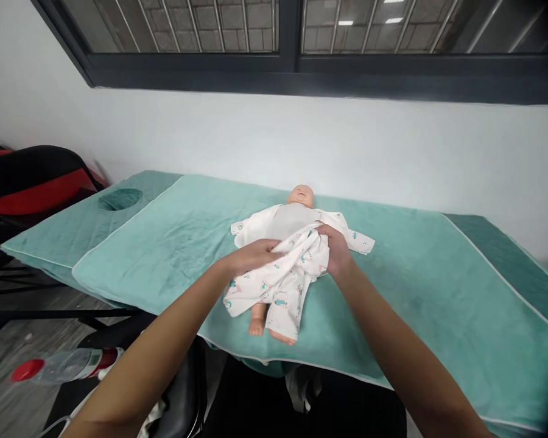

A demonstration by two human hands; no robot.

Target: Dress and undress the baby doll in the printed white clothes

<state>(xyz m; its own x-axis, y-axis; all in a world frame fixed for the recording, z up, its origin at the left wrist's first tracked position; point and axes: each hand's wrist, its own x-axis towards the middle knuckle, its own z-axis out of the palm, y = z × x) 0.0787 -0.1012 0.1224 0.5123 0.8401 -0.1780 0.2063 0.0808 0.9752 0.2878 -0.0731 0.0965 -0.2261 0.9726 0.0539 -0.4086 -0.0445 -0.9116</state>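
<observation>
A baby doll (301, 195) lies on its back on the green-covered bed (393, 292), head toward the wall. Its arms are in the sleeves of a white printed romper (281, 298), whose front hangs open over a pale chest. One bare foot (256, 322) sticks out below the cloth; the other shows at the end of a trouser leg. My left hand (256, 255) is on the romper's front at the doll's middle, fingers closed on a fold. My right hand (335, 248) pinches the romper's edge on the other side, lifting it a little.
A hole (120, 199) opens in the bed's left end. Black and red chairs (41, 188) stand at the far left. A plastic bottle with a red cap (68, 366) lies on a black seat at lower left. A white wall and a dark-framed window are behind the bed.
</observation>
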